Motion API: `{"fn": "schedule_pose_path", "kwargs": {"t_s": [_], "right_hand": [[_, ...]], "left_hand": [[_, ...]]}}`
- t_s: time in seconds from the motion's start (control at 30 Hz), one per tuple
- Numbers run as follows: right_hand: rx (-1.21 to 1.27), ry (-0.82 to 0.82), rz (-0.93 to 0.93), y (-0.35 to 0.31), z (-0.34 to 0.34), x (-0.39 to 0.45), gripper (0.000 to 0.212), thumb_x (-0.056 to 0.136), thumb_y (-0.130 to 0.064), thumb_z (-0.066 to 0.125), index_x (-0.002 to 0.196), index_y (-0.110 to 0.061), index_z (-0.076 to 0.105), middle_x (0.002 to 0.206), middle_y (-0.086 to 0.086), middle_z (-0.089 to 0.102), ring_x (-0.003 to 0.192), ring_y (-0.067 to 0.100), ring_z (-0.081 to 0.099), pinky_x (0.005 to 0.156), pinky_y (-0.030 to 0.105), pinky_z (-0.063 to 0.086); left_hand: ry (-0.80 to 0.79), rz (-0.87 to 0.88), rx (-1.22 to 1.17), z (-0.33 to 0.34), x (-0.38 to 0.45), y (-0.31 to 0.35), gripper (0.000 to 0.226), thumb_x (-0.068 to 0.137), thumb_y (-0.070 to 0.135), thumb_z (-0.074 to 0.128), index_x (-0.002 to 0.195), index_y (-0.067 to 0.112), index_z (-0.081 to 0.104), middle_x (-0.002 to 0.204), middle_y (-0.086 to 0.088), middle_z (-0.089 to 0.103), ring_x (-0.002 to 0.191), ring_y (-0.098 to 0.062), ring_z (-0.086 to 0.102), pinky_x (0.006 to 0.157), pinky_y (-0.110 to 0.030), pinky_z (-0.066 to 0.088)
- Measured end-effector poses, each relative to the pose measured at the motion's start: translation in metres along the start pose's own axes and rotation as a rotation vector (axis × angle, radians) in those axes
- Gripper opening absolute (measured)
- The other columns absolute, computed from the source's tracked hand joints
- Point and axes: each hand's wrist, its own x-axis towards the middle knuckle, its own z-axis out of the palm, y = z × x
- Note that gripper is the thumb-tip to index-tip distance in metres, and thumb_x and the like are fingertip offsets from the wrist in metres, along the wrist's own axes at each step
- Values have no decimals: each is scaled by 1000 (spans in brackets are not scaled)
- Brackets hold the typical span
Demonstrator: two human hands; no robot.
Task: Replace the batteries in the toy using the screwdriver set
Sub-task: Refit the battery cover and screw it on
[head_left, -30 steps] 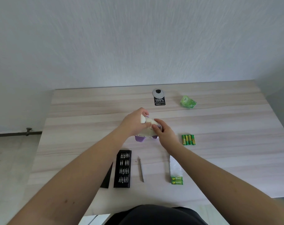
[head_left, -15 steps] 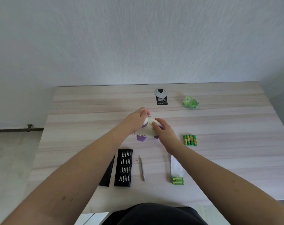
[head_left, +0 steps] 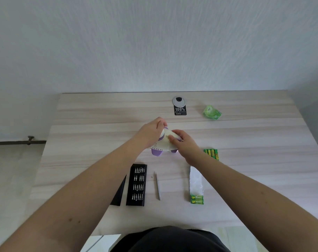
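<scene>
On the surface (head_left: 245, 179), your bit case (head_left: 137, 184) lies open, bits inside; both hands, left (head_left: 151, 132) and right (head_left: 183, 142), grip the toy (head_left: 163, 144)

One toy (head_left: 163, 144), six batteries (head_left: 211, 153), one screwdriver (head_left: 158, 186)

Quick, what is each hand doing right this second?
Left hand: fingers curled round the toy, holding it.
Right hand: also gripping the toy, thumb pressed on its white body.
</scene>
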Motion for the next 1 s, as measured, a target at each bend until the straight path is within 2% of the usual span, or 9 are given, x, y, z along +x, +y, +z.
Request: {"fn": "schedule_pose_path", "kwargs": {"t_s": [0.2,0.33,0.5,0.7,0.77,0.87,1.0], "right_hand": [[10,-27,34,-1,-2,-2,35,95,-27,57,127,-13,52,115,12,60,78,20,60,61,23,51],[59,-74,70,-9,-3,-3,21,99,-29,48,112,-16,58,102,9,62,70,21,56,66,27,50],[28,8,110,-11,1,5,39,92,-34,61,122,-10,53,117,12,58,81,23,61,52,24,51],[-15,-2,90,-8,-2,6,41,90,-31,66,124,-11,53,120,16,59,81,25,63,53,22,52],[-32,-7,100,-10,-3,7,43,89,-30,68,124,-11,53,120,15,59,85,22,64,53,20,51],[-59,-26,121,-15,-5,8,43,88,-30,68,125,-12,53,119,13,58,77,14,63,52,19,51],[-159,-30,114,-18,-7,13,45,85,-37,70,122,-16,56,119,10,61,95,19,62,64,23,50]], "left_hand": [[7,11,5,0,-3,1,28,90,38,24,89,35,52,103,14,69,99,-23,58,90,-39,46],[4,23,25,0,-3,1,27,95,34,25,92,32,52,107,11,69,99,-24,58,91,-40,47],[7,25,34,-1,-3,1,29,95,34,25,94,30,54,107,13,69,101,-22,57,93,-40,46],[3,24,25,-1,-5,2,30,93,36,24,95,31,54,106,14,69,100,-22,58,91,-41,47],[12,23,14,-1,-6,3,31,89,39,23,92,34,53,104,16,70,99,-21,58,90,-39,48],[17,23,-9,0,-7,3,30,88,39,23,90,36,53,102,17,70,97,-21,59,85,-38,48],[26,7,-4,2,-5,2,29,91,36,24,84,41,51,99,18,70,92,-20,59,78,-36,47]]}}
